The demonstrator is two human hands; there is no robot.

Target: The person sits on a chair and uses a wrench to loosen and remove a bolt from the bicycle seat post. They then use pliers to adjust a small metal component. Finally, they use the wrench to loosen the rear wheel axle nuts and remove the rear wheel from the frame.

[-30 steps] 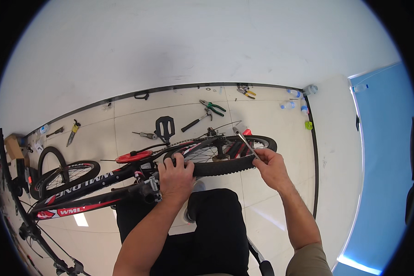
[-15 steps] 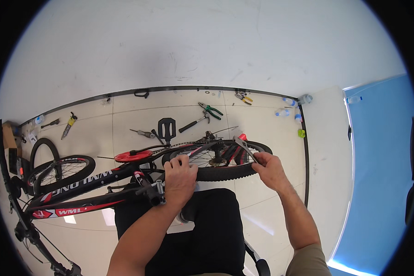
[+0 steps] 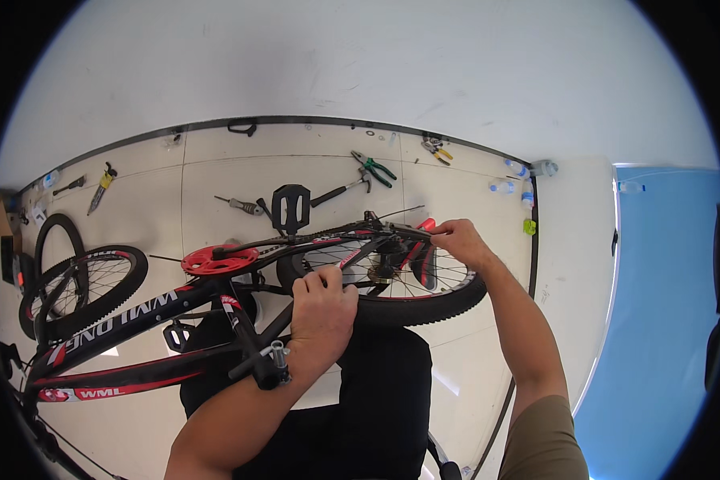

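Observation:
A black and red bicycle (image 3: 136,322) lies on its side across my lap, its rear wheel (image 3: 428,312) in front of me. My left hand (image 3: 324,316) is closed around a frame tube beside that wheel. Pinched in the fingers of my right hand (image 3: 462,242) is a metal wrench (image 3: 412,232), its head at the frame end by the rear axle and partly hidden against dark parts. The red chainring guard (image 3: 216,260) and a black pedal (image 3: 292,210) face up to the left of the wheel. A seat tube clamp (image 3: 279,354) sits next to my left wrist.
Beyond the bicycle lie a hammer (image 3: 340,193), green-handled pliers (image 3: 374,169), a screwdriver (image 3: 240,205) and yellow-handled pliers (image 3: 438,150). Plastic bottles (image 3: 502,187) stand near the right wall. The front wheel (image 3: 112,280) is at the left.
My right hand has moved up and slightly right, swinging the wrench from steeply slanted to nearly level at the axle. The rear wheel and frame appear shifted slightly; my left hand keeps its grip.

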